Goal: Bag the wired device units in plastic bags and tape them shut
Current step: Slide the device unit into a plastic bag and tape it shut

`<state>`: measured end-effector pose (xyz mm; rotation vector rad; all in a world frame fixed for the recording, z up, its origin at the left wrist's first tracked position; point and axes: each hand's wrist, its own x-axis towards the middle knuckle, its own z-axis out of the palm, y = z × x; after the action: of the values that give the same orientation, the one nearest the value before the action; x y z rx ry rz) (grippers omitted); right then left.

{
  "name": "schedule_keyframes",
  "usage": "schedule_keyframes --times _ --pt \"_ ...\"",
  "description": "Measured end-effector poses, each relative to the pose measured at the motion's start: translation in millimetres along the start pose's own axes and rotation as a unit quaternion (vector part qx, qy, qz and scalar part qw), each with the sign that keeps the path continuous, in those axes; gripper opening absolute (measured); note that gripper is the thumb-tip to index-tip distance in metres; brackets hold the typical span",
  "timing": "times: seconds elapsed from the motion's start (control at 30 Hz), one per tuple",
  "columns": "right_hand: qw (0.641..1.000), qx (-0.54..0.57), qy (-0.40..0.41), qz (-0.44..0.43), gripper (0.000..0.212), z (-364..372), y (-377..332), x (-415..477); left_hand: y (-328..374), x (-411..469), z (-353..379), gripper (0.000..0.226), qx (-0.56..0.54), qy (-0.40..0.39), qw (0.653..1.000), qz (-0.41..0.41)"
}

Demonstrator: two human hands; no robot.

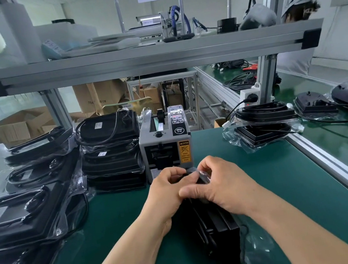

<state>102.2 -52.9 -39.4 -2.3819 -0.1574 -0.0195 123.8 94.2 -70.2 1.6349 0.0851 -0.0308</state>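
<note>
Both hands are on one unit, as I see it from the head cam. Left hand: fingers curled over the top edge of the black device unit, gripping the bag film there. Right hand: thumb and fingers pinching the clear folded top of the plastic bag. I can't tell if there's tape in the pinch. The unit stands on edge inside the bag on the green mat, at centre, just in front of the tape dispenser. Loose bag film spreads on the mat to its right. Stacks of bagged units sit left of the dispenser, with more at far left. Other units are stacked at right, cables trailing.
</note>
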Motion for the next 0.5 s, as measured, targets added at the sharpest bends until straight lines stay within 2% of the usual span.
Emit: schedule_keyframes --times 0.1,0.17,0.23,0.3,0.4,0.47,0.5 --pt "0.992 -0.059 -0.109 0.005 0.077 -8.6 -6.3 -11.7 -7.8 -10.7 -10.3 0.018 0.034 -0.02 0.999 0.018" --pt "0.986 -0.106 -0.13 -0.027 0.053 -12.0 -7.9 -20.4 -13.5 -18.8 -20.4 0.012 0.058 -0.014 0.998 0.036" --pt "0.985 -0.1 -0.127 -0.052 0.032 -17.5 -5.7 -28.3 -22.7 -24.8 -37.0 0.022 0.119 0.005 0.991 0.056" --pt "0.983 -0.061 -0.157 -0.066 0.032 -27.8 -2.6 -34.6 -31.0 -34.2 -54.6 0.037 0.135 -0.051 0.987 0.063" --pt "0.959 0.075 -0.265 -0.071 0.046 -42.2 -1.3 -42.7 -36.7 -57.4 -70.1 0.073 0.117 -0.212 0.967 0.082" --pt "0.925 0.166 -0.332 -0.083 0.052 -46.1 -5.2 -45.9 -34.3 -74.2 -75.9 0.079 0.113 -0.25 0.954 0.12" --pt "0.912 0.191 -0.352 -0.092 0.051 -46.1 -7.9 -45.9 -31.2 -80.8 -79.0 0.076 0.105 -0.239 0.955 0.138"
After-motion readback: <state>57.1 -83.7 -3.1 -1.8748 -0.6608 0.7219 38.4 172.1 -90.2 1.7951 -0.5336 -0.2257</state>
